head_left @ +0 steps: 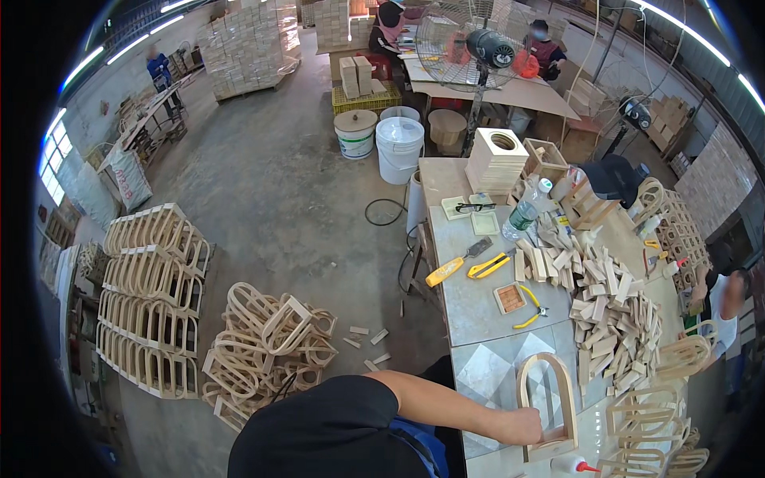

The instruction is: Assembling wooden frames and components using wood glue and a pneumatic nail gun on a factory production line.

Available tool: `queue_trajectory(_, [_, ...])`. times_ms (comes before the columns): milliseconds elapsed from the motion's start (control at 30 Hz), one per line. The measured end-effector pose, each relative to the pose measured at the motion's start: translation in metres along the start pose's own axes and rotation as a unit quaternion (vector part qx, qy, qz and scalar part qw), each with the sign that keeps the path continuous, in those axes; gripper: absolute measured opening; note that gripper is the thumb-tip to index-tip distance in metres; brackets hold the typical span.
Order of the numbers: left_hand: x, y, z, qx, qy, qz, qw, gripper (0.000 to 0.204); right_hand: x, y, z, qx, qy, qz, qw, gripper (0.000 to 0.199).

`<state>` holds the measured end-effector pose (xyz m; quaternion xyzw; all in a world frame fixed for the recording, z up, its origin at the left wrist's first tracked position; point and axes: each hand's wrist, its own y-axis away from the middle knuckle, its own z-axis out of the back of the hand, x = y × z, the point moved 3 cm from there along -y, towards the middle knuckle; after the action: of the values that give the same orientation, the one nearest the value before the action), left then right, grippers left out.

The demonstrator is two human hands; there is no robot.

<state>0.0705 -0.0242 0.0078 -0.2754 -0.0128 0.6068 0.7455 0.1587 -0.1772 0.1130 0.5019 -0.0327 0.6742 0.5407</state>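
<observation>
My left arm reaches across from the lower edge to the tabletop. At its end my left hand (522, 427) is closed at the lower left leg of an arched wooden frame (569, 398), its fingers curled toward the inside; they are partly hidden. The frame rests on the table with its round end pointing away and a straight crosspiece at the near end. Just below that crosspiece is a white glue bottle (567, 464) with a red tip, cut off by the lower edge. My right hand does not show.
Loose wooden blocks (610, 307) heap right of the frame. Pliers (530, 311), a yellow-handled scraper (458, 263) and a water bottle (526, 210) lie or stand farther up the table (470, 315). Arched frames (271, 334) pile on the floor at left. A person (727, 307) is at right.
</observation>
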Motion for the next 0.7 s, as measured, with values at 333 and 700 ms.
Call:
queue_trajectory(333, [0.011,0.046,-0.133,0.078,0.087,0.042,0.992,0.013,0.062,-0.067,-0.122,0.191,0.050,0.088,0.976,0.036])
queue_trajectory(700, [0.005,0.058,-0.100,0.113,0.066,-0.017,0.991,0.023,0.137,-0.070,-0.176,0.233,0.066,0.171,0.955,0.036])
